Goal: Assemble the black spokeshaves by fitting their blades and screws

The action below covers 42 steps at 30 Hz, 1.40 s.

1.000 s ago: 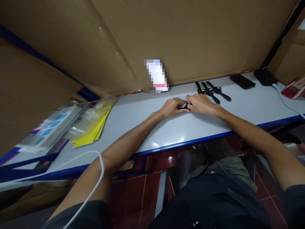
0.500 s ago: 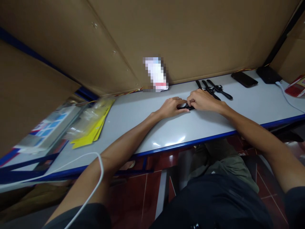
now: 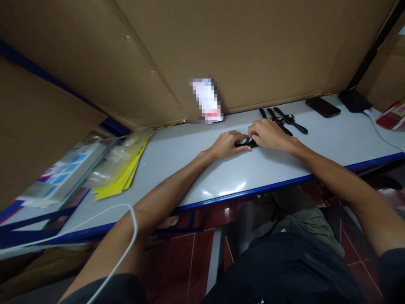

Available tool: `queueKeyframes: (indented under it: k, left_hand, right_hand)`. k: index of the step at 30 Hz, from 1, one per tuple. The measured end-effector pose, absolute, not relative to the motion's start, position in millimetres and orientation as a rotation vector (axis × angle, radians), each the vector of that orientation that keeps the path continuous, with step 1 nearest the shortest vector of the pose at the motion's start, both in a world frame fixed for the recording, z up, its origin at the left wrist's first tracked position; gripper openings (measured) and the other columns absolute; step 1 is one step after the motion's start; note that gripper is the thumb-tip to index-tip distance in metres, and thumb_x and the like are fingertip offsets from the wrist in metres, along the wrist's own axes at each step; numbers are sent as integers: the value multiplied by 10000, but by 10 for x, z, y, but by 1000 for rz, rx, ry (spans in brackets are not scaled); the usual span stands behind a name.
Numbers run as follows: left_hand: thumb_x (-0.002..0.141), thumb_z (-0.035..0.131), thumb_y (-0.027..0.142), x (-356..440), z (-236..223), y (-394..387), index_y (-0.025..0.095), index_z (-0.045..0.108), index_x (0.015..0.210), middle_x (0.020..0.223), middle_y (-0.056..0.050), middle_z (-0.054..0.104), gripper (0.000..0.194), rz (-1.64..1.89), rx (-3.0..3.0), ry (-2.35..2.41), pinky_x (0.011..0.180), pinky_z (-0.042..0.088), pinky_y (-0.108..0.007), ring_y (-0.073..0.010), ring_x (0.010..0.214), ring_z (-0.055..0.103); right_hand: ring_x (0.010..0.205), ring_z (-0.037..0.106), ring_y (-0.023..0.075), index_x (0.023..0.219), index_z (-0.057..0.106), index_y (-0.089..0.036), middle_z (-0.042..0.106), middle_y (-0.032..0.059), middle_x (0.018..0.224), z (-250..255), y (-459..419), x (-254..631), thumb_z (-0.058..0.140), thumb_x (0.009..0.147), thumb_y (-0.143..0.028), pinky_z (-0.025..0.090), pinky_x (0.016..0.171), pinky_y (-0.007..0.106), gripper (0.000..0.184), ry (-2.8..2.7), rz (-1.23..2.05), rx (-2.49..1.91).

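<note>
My left hand [image 3: 227,144] and my right hand [image 3: 268,135] meet on the grey table [image 3: 284,164], fingers curled round a small black watch [image 3: 246,143] that lies between them on the tabletop. Most of the watch is hidden by my fingers. Just behind my right hand lie three more black watches with straps [image 3: 283,119], side by side near the cardboard wall.
A black phone [image 3: 323,107] and a black charger block [image 3: 354,101] with a white cable [image 3: 381,133] sit at the far right, beside a red packet [image 3: 392,116]. Yellow and clear bags [image 3: 122,166] and a printed box [image 3: 60,173] lie at the left. Cardboard walls [image 3: 221,46] enclose the back.
Both hands stay together on the black watch, with only small finger shifts. The view has drifted slightly.
</note>
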<state>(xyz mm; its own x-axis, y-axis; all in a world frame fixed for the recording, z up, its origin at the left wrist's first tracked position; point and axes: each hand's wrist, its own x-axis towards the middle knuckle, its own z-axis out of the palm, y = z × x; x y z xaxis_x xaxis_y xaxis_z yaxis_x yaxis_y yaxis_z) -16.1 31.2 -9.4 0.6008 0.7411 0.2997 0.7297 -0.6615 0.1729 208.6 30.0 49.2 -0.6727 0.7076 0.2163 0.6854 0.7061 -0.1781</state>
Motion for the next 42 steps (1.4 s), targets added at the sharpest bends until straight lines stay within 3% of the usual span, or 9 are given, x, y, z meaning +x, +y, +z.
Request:
queueKeyframes:
  k: [9, 18, 26, 31, 37, 42]
  left_hand:
    - [928, 409, 814, -158, -83, 299, 216, 716, 1218, 805, -45, 624, 733, 539, 2784, 1276, 681, 409, -311, -195, 723, 563]
    - [946, 428, 776, -171, -97, 313, 230, 744, 1112, 783, -41, 613, 652, 530, 2794, 1264, 657, 388, -304, -191, 706, 550]
    - [950, 494, 713, -157, -86, 296, 221, 711, 1230, 826, -45, 635, 606, 541, 2783, 1278, 680, 392, -298, -190, 726, 562]
    - [962, 486, 703, -149, -70, 282, 203, 728, 1173, 792, -36, 611, 595, 530, 2778, 1277, 680, 374, -286, -180, 714, 544]
    - [958, 466, 735, -153, -67, 277, 192, 727, 1169, 796, -37, 604, 638, 529, 2769, 1279, 678, 359, -281, -180, 725, 535]
    - [951, 493, 724, -165, -84, 288, 197, 711, 1206, 797, -30, 601, 624, 523, 2767, 1287, 692, 371, -280, -180, 727, 532]
  right_hand:
    - [887, 644, 248, 1017, 798, -186, 764, 118, 1039, 533, 261, 2081, 465, 868, -138, 351, 710, 332, 369, -2620, 129, -1207]
    - [825, 639, 186, 962, 819, -232, 778, 58, 933, 440, 325, 2090, 497, 815, -138, 367, 713, 303, 366, -2675, 288, -1012]
    - [819, 634, 224, 952, 815, -199, 774, 114, 942, 485, 335, 2154, 472, 824, -131, 323, 679, 339, 372, -2669, 75, -1173]
    - [764, 602, 195, 997, 802, -221, 762, 76, 905, 439, 321, 2134, 473, 837, -133, 314, 675, 327, 375, -2713, 165, -975]
    - [726, 568, 193, 833, 783, -183, 738, 87, 859, 479, 269, 2116, 490, 839, -139, 278, 645, 332, 296, -2714, 114, -1052]
    - [762, 587, 205, 971, 783, -184, 745, 109, 918, 494, 262, 2114, 475, 871, -125, 275, 659, 338, 330, -2698, 78, -1072]
